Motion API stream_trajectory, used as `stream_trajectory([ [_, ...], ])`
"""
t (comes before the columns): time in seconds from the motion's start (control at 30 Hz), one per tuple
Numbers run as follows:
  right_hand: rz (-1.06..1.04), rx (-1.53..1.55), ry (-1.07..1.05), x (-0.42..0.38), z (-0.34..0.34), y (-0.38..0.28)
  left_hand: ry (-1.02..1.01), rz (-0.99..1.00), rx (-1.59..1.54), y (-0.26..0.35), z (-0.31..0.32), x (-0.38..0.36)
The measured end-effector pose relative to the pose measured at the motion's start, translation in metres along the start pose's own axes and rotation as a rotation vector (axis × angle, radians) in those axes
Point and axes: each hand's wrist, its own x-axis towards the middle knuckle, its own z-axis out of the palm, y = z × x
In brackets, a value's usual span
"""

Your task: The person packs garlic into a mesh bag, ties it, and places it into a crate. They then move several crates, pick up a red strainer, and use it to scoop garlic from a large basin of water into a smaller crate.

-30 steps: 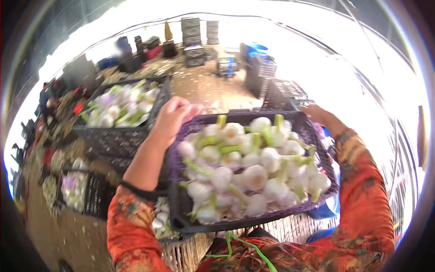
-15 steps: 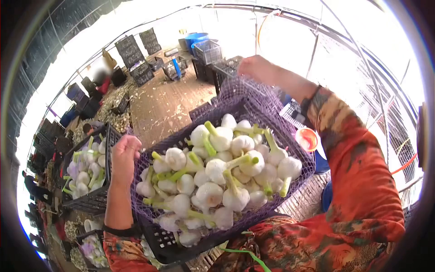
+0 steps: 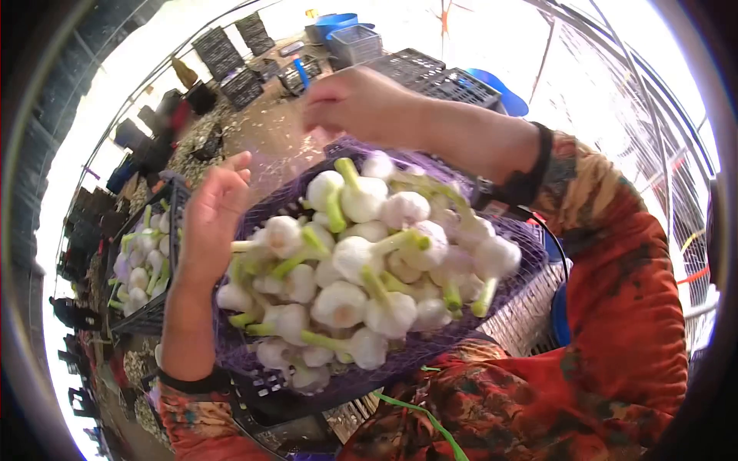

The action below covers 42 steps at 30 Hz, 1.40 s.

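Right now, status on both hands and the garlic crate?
Left hand at black crate's left edge, right hand over far edge; grip on purple net unclear. Garlic heaped high. Right forearm hides part of far rim.

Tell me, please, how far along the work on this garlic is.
Done: the black plastic crate is heaped with white, green-stemmed garlic bulbs. In hand, apparently: the purple mesh net around them, left hand and right hand near its edges, grips blurred. Probably left: closing it over the uncovered middle.

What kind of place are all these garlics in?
Probably a farm packing shed: white garlic bulbs with green stems fill a purple-netted crate, stacked black plastic crates stand behind, and pale scraps litter the floor.
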Motion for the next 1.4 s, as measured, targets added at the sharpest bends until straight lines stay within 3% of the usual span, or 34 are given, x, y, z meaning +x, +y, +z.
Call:
stream_trajectory([
  [0.07, -0.161, -0.143, -0.082, -0.014, 0.002, -0.017, 0.125, -0.060, -0.480, 0.017, 0.016, 0.011],
  [0.13, -0.209, -0.191, -0.060, -0.022, -0.008, -0.009, 0.085, -0.003, -0.335, 0.055, 0.022, 0.015],
  [0.2, -0.134, -0.087, -0.049, -0.042, -0.030, -0.009, -0.240, -0.120, 0.067, 0.090, 0.018, 0.015],
  [0.23, -0.073, 0.010, -0.045, -0.048, -0.038, -0.011, -0.309, -0.111, 0.220, 0.100, 0.013, 0.016],
  [0.27, -0.070, 0.025, -0.041, -0.059, -0.046, -0.006, -0.323, -0.115, 0.226, 0.113, 0.014, 0.014],
  [0.33, -0.265, -0.245, 0.325, -0.087, -0.061, 0.007, -0.288, 0.070, 0.465, 0.141, 0.026, 0.003],
  [0.47, -0.206, -0.545, 0.306, -0.144, -0.066, 0.056, -0.443, 0.120, 0.499, 0.187, 0.074, -0.012],
  [0.53, -0.192, -0.659, 0.135, -0.164, -0.055, 0.069, -0.299, 0.155, 0.484, 0.196, 0.100, -0.022],
  [0.67, -0.274, -0.457, 0.168, -0.166, -0.048, 0.085, -0.297, 0.230, 0.715, 0.220, 0.106, -0.033],
  [0.73, -0.238, -0.015, 0.306, -0.163, -0.046, 0.087, -0.327, 0.167, 0.629, 0.222, 0.113, -0.029],
  [0.8, -0.315, 0.011, 0.297, -0.155, -0.045, 0.085, -0.423, -0.001, 0.518, 0.213, 0.130, -0.034],
  [0.87, -0.270, -0.007, 0.278, -0.151, -0.047, 0.078, -0.392, 0.013, 0.437, 0.207, 0.152, -0.041],
  [0.93, -0.366, -0.101, 0.280, -0.148, -0.047, 0.082, -0.201, 0.092, 0.453, 0.199, 0.165, -0.051],
  [1.0, -0.628, -0.330, 0.349, -0.147, -0.048, 0.078, -0.161, 0.028, 0.465, 0.204, 0.171, -0.055],
  [1.07, -0.582, -0.271, 0.251, -0.140, -0.047, 0.071, 0.044, 0.127, 0.497, 0.204, 0.178, -0.055],
  [1.13, -0.448, -0.200, 0.083, -0.130, -0.044, 0.072, 0.095, 0.106, 0.480, 0.208, 0.187, -0.050],
  [1.2, -0.472, -0.294, 0.091, -0.129, -0.044, 0.068, 0.277, -0.113, 0.270, 0.209, 0.186, -0.041],
  [1.23, -0.437, -0.337, 0.147, -0.136, -0.047, 0.071, 0.321, 0.013, 0.315, 0.210, 0.189, -0.035],
  [1.27, -0.424, -0.336, 0.207, -0.140, -0.054, 0.075, 0.323, 0.003, 0.314, 0.207, 0.190, -0.029],
  [1.33, -0.371, -0.202, 0.317, -0.130, -0.064, 0.093, 0.542, -0.051, 0.260, 0.202, 0.190, -0.017],
  [1.37, -0.371, -0.183, 0.316, -0.123, -0.062, 0.100, 0.612, -0.075, 0.243, 0.200, 0.189, -0.011],
  [1.4, -0.405, -0.278, 0.229, -0.118, -0.059, 0.086, 0.553, -0.144, 0.177, 0.194, 0.177, -0.002],
])
